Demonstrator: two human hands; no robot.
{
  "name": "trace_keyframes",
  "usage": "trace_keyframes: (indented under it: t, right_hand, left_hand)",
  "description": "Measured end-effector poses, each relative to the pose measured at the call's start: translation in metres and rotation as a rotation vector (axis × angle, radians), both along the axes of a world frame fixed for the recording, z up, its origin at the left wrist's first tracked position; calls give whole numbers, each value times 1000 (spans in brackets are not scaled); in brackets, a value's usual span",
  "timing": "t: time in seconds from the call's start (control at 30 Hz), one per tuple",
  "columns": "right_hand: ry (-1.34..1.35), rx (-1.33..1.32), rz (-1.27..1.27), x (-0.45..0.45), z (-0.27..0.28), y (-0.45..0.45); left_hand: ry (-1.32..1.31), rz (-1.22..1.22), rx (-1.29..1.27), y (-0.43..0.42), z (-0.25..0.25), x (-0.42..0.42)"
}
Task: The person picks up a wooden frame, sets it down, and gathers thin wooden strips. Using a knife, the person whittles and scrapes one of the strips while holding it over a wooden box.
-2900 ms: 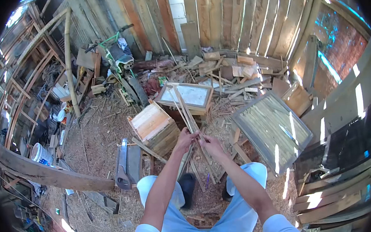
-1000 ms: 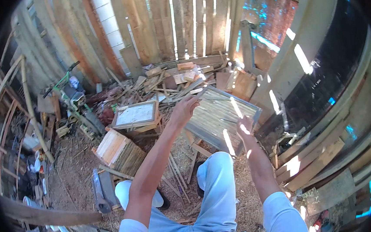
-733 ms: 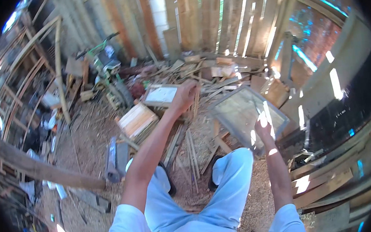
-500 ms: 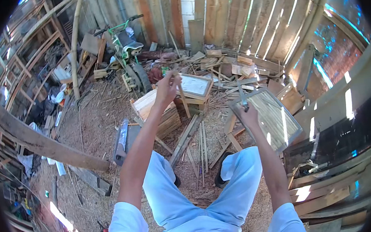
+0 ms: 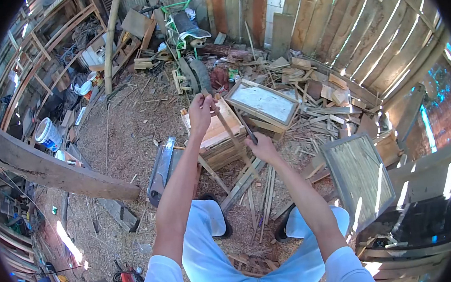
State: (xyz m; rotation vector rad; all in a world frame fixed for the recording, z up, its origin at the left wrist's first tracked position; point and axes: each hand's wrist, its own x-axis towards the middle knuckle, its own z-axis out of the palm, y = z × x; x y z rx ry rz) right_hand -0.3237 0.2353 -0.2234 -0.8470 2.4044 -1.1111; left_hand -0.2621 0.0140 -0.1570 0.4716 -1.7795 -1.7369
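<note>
My left hand [image 5: 200,114] is closed on the upper end of a thin wooden strip [image 5: 228,133], which slants down to the right. Lower and to the right, my right hand [image 5: 262,147] grips the dark handle of a knife [image 5: 251,133]; its blade points up toward the strip, though its edge is hard to make out. Beneath the hands stands a pale wooden box [image 5: 224,154]. A framed white panel [image 5: 262,102] lies just behind it. To the left, a handsaw [image 5: 162,167] rests on a dark surface.
A slatted framed panel [image 5: 359,175] leans at the right. Scrap wood [image 5: 317,94] is heaped behind, near a green bicycle [image 5: 188,38]. A curved timber beam [image 5: 58,165] crosses the left side, with a white bucket [image 5: 48,135] beyond it. Wood pieces lie between my feet.
My right hand has moved left with the knife, from beside the slatted panel to close by the strip. The view has shifted, and the strip now slants more.
</note>
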Motion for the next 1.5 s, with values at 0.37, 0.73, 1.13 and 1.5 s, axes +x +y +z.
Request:
trace_keyframes:
  t: [0.37, 0.73, 1.13, 1.5]
  right_hand:
    - [8, 92, -11, -8, -58, -51]
    - [125, 189, -40, -38, -130, -151]
    - [262, -63, -123, -45, -115, -109]
    - [-187, -337, -31, 39, -138, -39]
  left_hand:
    - [-49, 105, 250, -84, -95, -19]
    - [-912, -190, -986, -57, -195, 51]
    - [-1219, -13, -971, -82, -175, 54]
    - [-637, -273, -619, 13, -109, 49]
